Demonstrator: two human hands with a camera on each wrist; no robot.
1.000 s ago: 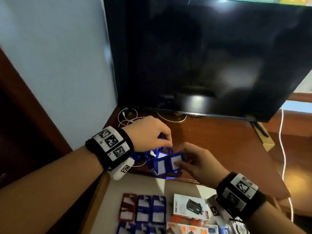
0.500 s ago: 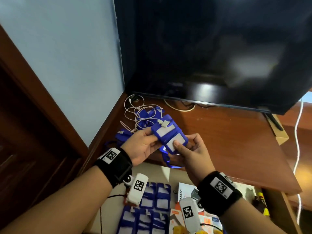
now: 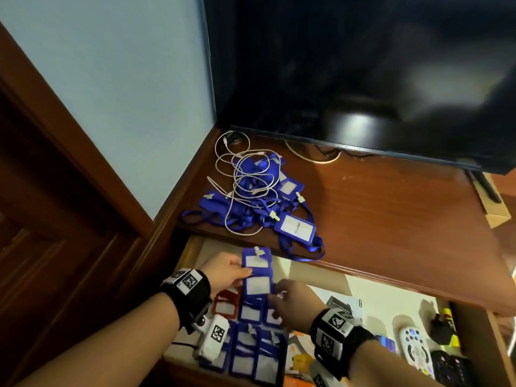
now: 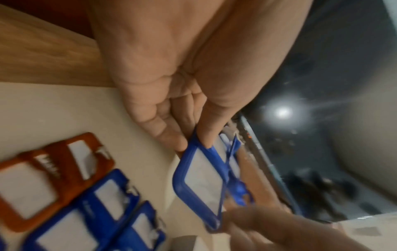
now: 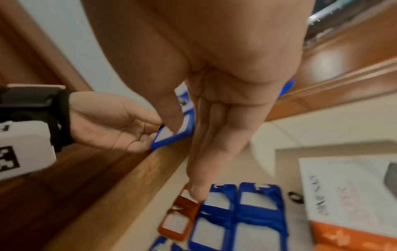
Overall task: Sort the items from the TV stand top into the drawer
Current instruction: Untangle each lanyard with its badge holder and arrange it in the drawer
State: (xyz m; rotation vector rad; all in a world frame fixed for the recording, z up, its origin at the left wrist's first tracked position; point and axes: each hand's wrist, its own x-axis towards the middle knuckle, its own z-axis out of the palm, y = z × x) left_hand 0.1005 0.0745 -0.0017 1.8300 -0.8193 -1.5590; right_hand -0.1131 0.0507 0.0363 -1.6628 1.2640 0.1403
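A blue badge holder (image 3: 257,284) (image 4: 204,178) (image 5: 171,139) hangs over the back left of the open drawer (image 3: 385,300). My left hand (image 3: 245,272) (image 4: 193,141) (image 5: 154,134) pinches its left edge between thumb and fingers. The right hand (image 3: 279,300) (image 5: 189,158) is at its lower right corner, fingers straight, only the thumb touching it. Below lie rows of blue holders (image 3: 251,350) (image 5: 238,219) and a red holder (image 3: 227,303) (image 4: 43,180). More blue holders with lanyards (image 3: 296,227), tangled in a white cable (image 3: 245,174), sit on the TV stand top (image 3: 391,213).
A black TV (image 3: 363,65) stands at the back of the stand, with a cardboard box (image 3: 494,213) under its right foot. The drawer also holds a white product box (image 3: 343,305) (image 5: 348,190), a remote (image 3: 416,347) and dark gadgets at the right. A wooden door frame (image 3: 69,163) runs down the left.
Both hands have come down with the blue badge holder from above the stand top to over the drawer. The pile on the stand is uncovered now.
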